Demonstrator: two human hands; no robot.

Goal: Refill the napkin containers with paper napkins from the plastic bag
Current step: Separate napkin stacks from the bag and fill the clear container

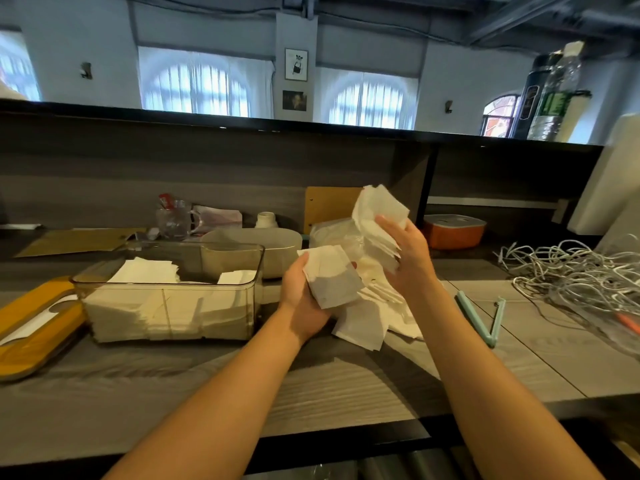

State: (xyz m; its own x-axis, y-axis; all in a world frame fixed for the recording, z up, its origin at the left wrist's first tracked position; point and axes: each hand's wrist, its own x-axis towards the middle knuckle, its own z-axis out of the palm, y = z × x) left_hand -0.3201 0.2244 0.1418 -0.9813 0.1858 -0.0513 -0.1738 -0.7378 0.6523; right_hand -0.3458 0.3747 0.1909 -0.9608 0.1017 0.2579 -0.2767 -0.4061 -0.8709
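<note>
Paper, clear plastic and grained wood

Matt white paper napkins (pixel 332 278) fill a glossy clear plastic container (pixel 166 292); the grey surface (pixel 311 386) shows matt wood grain, and the bag (pixel 332 233) is thin crinkled plastic.

Both hands raised, left (pixel 304 296) and right (pixel 410 252), fingers curled gripping.

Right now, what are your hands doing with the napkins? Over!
Left hand grips small napkin stack. Right hand holds bigger napkin bunch. Clear container part full. Nothing blocking.
</note>
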